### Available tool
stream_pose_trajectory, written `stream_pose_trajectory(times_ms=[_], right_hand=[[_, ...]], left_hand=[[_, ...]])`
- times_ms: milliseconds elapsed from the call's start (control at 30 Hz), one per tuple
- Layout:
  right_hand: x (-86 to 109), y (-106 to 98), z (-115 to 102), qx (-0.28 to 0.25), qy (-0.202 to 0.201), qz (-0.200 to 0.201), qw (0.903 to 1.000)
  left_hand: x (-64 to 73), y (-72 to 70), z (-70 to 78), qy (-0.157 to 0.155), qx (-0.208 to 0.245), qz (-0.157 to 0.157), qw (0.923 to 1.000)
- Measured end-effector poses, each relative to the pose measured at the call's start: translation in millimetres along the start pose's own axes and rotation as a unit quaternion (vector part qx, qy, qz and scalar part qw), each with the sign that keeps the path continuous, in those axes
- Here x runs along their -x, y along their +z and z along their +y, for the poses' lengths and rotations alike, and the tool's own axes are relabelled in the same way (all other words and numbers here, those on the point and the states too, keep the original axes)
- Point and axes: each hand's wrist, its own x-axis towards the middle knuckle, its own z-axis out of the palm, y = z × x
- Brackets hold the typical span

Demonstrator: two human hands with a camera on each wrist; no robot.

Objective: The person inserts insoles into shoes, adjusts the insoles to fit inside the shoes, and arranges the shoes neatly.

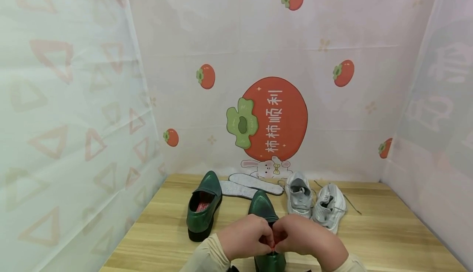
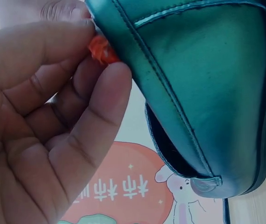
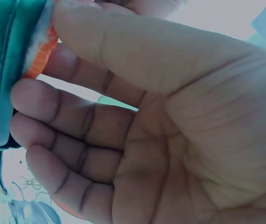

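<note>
**Fluffy orange between fingertips, above a glossy green loafer**

On the desk [image 1: 388,231], directly beneath both hands: a green loafer [image 1: 261,206], toe pointing away. Smooth, leather-like upper with a metallic sheen, crisp stitched seams, tapered toe, dark sole. At its opening, towards the heel, pinched between thumb and fingertip of the left hand [image 1: 244,237] and likewise of the right hand [image 1: 302,236]: a soft orange piece [image 2: 104,51], crumpled, with a whitish fuzzy edge, full shape hidden. In the right hand, remaining fingers gently bent, close to the green side.

To the left, a matching loafer [image 1: 197,222], upright, with a thick dark heel and reddish interior. Beyond, two flat, speckled grey insoles [image 1: 255,183], overlapping, rounded at the ends. To the right, two pale sneakers [image 1: 330,212], fabric-like, with thin dark laces trailing.
</note>
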Motion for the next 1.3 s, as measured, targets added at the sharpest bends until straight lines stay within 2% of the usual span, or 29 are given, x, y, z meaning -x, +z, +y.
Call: stream_pose_trajectory(times_ms=[200,633,900,1133,1300], right_hand=[[-3.7,2.5,2.7,0.014,-0.013,0.021,0.9996],[-1.3,-2.3,4.2,0.002,-0.040,0.031,0.9987],[-2.2,-0.4,4.0,0.007,-0.043,0.036,0.9984],[-4.3,0.3,3.6,0.012,-0.042,0.039,0.9983],[-4.3,-0.4,2.9,0.016,-0.041,0.039,0.9983]], left_hand=[[-2.0,3.6,-4.3,-0.009,0.003,0.026,0.9996],[-0.2,1.7,-7.5,-0.016,-0.006,0.045,0.9988],[-1.2,4.1,-8.8,-0.014,-0.011,0.042,0.9990],[-0.3,1.6,-7.7,-0.027,-0.006,0.035,0.9990],[-0.7,1.3,-8.4,-0.018,-0.010,0.036,0.9991]])
